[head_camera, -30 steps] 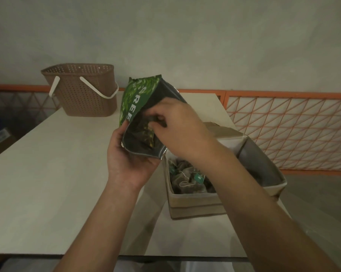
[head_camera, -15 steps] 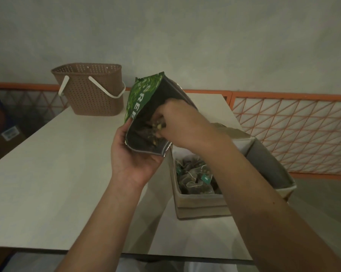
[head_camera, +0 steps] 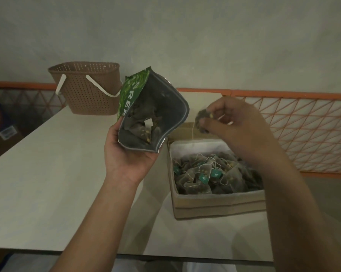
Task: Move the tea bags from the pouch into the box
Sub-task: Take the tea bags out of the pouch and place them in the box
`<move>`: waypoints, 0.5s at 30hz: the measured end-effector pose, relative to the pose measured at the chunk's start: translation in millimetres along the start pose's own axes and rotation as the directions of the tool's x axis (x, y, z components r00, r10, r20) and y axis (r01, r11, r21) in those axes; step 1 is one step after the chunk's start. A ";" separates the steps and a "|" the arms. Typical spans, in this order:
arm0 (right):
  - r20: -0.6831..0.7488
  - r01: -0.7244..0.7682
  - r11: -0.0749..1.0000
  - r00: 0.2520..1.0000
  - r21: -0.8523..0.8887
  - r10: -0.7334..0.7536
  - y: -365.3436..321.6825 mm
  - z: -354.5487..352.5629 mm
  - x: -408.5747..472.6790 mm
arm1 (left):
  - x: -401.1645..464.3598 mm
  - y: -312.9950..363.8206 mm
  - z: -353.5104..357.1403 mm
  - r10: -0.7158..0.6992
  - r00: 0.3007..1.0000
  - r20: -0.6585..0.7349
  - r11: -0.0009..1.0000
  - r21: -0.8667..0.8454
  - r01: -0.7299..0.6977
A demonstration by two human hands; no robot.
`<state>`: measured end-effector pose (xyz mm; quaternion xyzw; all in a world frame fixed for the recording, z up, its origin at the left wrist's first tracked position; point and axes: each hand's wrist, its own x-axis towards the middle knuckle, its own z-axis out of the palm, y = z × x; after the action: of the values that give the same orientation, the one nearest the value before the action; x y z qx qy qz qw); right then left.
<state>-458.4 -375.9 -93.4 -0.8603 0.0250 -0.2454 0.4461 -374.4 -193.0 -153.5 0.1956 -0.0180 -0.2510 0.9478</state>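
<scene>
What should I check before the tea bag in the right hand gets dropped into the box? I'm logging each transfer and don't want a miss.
1. Right hand has a firm grip on the tea bag: ok, fingers pinch it.
2. Bag is above the box opening: not ok, it hangs over the back edge, not the middle.
3. Its string hangs free: ok, nothing snags it.
4. Box has room: ok, a layer of bags lies below the rim.
5. Left hand holds the pouch steady, mouth open: ok.
6. Pouch still holds bags: ok, some show inside.
</scene>
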 end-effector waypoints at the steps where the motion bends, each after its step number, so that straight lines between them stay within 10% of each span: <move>1: 0.048 -0.039 0.998 0.998 -0.048 0.042 7.9 3.7 -0.5 | 0.1 -0.3 0.1 0.000 1.000 0.001 1.000 -0.002 0.000; 15: 0.310 0.000 0.814 0.925 -0.580 0.220 56.0 45.6 -4.6 | -2.9 0.5 -1.7 0.012 1.000 0.004 1.000 0.016 -0.012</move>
<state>-432.3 -373.9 -160.9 -0.9811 0.0649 -0.0369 0.1788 -376.5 -190.6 -154.7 0.2027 -0.0230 -0.2456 0.9477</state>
